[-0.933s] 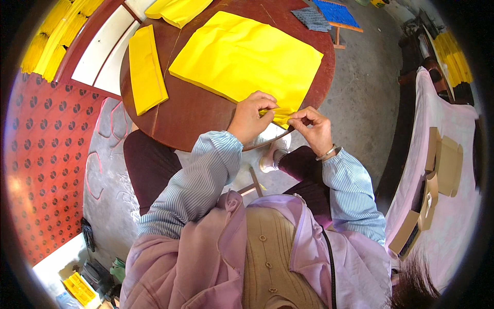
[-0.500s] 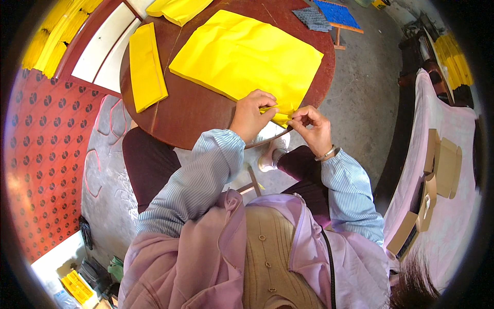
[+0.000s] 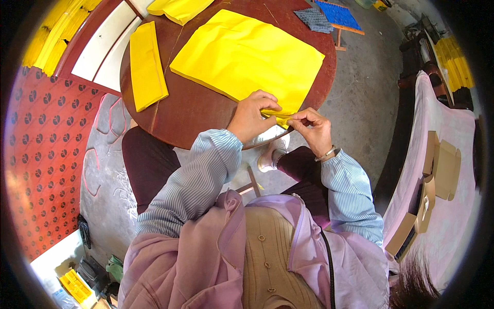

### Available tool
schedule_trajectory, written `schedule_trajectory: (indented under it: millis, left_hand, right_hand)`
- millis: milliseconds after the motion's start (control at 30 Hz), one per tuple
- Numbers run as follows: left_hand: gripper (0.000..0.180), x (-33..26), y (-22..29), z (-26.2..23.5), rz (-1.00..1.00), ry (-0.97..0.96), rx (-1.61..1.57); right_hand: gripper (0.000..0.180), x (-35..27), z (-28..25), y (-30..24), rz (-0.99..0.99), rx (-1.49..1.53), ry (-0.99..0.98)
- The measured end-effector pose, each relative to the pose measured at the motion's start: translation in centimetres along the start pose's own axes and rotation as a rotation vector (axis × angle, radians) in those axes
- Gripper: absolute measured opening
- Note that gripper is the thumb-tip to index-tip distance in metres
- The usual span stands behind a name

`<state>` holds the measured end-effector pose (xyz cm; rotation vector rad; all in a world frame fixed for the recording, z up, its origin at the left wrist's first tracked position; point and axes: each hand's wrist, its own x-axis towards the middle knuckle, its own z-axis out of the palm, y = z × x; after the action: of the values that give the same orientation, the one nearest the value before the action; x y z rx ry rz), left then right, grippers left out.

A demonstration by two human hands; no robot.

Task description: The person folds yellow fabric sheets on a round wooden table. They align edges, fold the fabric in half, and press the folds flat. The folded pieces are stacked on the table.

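A large stack of yellow sheets (image 3: 252, 56), cloth or paper, lies on the round brown table (image 3: 185, 116). At the stack's near corner, by the table's front edge, the top yellow layer is bunched up. My left hand (image 3: 253, 116) is curled over that corner, its thumb and fingers bent around the yellow material. Just to its right, my right hand (image 3: 312, 127) pinches the very tip of the corner between thumb and forefinger. A silver bracelet (image 3: 327, 153) circles my right wrist. What lies under my left fingers is partly hidden.
A folded yellow strip (image 3: 148, 67) lies on the table's left, with another yellow piece (image 3: 180, 9) at the far edge. Grey textured cloth (image 3: 314, 20) sits far right, near a small blue-topped stand (image 3: 339, 15). Cardboard boxes (image 3: 446, 170) rest on a pink-covered surface at right.
My left hand has shifted slightly, its thumb and fingers now a little more apart. My right hand keeps its pinch at the yellow corner, almost unmoved.
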<state>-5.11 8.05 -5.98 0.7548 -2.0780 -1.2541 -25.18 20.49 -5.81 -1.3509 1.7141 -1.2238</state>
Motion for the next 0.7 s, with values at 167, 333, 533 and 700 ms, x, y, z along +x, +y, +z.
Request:
schedule_trajectory:
  millis: [167, 333, 533, 700]
  left_hand:
    - [0.017, 0.01, 0.21, 0.77, -0.040, 0.070, 0.017]
    - [0.014, 0.20, -0.12, 0.88, -0.108, 0.073, -0.030]
    - [0.015, 0.31, -0.26, 0.32, -0.097, 0.028, -0.037]
    - [0.016, 0.28, -0.20, 0.17, -0.085, 0.010, -0.031]
  right_hand:
    - [0.011, 0.05, 0.26, 0.08, 0.007, 0.059, 0.028]
    - [0.011, -0.18, 0.02, -0.04, -0.034, 0.007, 0.016]
    - [0.011, -0.11, -0.20, -0.37, -0.052, -0.058, 0.001]
    - [0.010, -0.03, -0.18, -0.26, -0.008, -0.012, 0.002]
